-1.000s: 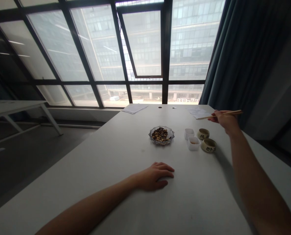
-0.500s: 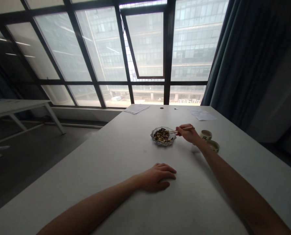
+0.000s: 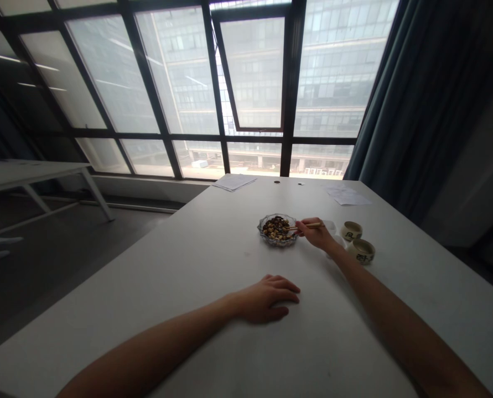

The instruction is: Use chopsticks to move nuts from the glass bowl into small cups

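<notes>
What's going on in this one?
A person's right hand holds chopsticks, with the tips in a glass bowl of small dark and tan pieces; whether they grip a piece is too small to tell. The left hand rests palm down on the white table, holding nothing visible. Two small cups stand beyond the right wrist, near clear plastic tubs partly hidden by that hand.

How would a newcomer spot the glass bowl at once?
On the white table before the windows, look beyond the left hand. The chopsticks in the right hand reach into the bowl. It is clear glass with a jagged rim, heaped with dark and tan pieces, unlike the two pale, dark-marked cups to its right.
</notes>
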{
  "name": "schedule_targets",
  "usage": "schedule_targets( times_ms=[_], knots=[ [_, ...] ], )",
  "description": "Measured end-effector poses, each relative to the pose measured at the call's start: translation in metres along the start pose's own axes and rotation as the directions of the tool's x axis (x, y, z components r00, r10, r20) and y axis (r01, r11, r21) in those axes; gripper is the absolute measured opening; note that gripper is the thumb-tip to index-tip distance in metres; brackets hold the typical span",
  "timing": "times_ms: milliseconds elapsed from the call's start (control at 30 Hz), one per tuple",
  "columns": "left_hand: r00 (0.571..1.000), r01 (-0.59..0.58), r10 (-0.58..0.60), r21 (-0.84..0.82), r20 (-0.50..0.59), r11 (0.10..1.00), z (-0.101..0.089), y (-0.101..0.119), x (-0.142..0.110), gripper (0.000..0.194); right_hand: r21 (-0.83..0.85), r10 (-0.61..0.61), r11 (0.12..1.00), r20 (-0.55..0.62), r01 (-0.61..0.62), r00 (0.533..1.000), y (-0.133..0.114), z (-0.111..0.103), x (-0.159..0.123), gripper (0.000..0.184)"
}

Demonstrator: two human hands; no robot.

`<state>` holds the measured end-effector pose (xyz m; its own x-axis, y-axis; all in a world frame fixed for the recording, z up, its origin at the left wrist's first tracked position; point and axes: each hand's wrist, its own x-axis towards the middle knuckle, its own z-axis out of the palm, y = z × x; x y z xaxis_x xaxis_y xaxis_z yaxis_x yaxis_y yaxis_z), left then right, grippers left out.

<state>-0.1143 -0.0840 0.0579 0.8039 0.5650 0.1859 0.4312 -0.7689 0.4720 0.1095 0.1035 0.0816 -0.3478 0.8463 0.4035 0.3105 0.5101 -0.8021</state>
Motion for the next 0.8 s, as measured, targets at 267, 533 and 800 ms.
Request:
schedule_targets(
  times_ms=[267, 533, 800],
  knots=[
    [1.000, -0.004, 0.004, -0.001, -0.001, 1.000, -0.001, 0.001, -0.001, 0.038, 0.208, 0.101, 0.974, -0.061, -0.087, 0.993, -0.005, -0.001, 0.005, 0.039],
    [1.000, 0.003, -0.003, -0.007, 0.005, 1.000, -0.001, 0.001, -0.001, 0.038, 0.395, 0.184, 0.917, -0.311, -0.049, 0.932, -0.058, -0.063, 0.009, 0.029],
    [1.000, 0.012, -0.011, -0.013, 0.019, 1.000, -0.003, 0.002, -0.001, 0.039, 0.284, 0.186, 0.958, -0.545, -0.030, 0.817, -0.070, -0.157, -0.010, 0.019]
  ],
)
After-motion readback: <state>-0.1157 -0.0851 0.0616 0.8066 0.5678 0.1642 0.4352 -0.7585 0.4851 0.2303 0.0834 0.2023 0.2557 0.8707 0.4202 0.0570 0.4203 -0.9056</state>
